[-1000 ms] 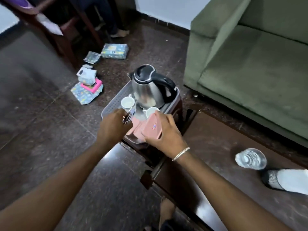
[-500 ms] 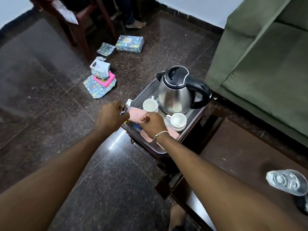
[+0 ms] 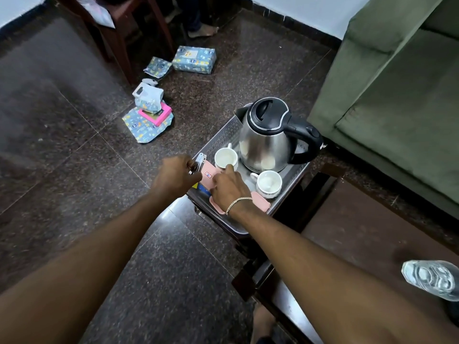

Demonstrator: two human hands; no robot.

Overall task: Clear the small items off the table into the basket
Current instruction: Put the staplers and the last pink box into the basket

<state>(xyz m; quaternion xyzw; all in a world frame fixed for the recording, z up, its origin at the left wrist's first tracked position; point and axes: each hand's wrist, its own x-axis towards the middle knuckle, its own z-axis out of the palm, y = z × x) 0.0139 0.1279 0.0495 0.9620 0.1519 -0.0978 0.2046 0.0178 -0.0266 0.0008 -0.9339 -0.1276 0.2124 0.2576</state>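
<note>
A grey perforated basket (image 3: pixel 219 137) sits at the end of the dark wooden table (image 3: pixel 360 234). It holds a steel kettle (image 3: pixel 265 142), two white cups (image 3: pixel 225 157) (image 3: pixel 269 182) and a pink flat piece (image 3: pixel 261 202). My left hand (image 3: pixel 176 177) hovers at the basket's left edge, closed on thin metal pieces (image 3: pixel 199 160). My right hand (image 3: pixel 229 186) is inside the basket beside the nearer cup, fingers on a pink packet (image 3: pixel 208 175) lying there. A blue and yellow item (image 3: pixel 201 189) peeks out under it.
A clear plastic bottle (image 3: pixel 433 279) lies on the table at the right. A green sofa (image 3: pixel 397 95) stands close behind the basket. Wrapped parcels (image 3: pixel 194 59) (image 3: pixel 148 120) lie on the dark floor near a wooden chair (image 3: pixel 124 38), where another person's foot (image 3: pixel 201 31) shows.
My right hand has carried the pink packet forward and lowered it into the basket beside the cup. My left hand stayed at the basket's left edge with the metal pieces.
</note>
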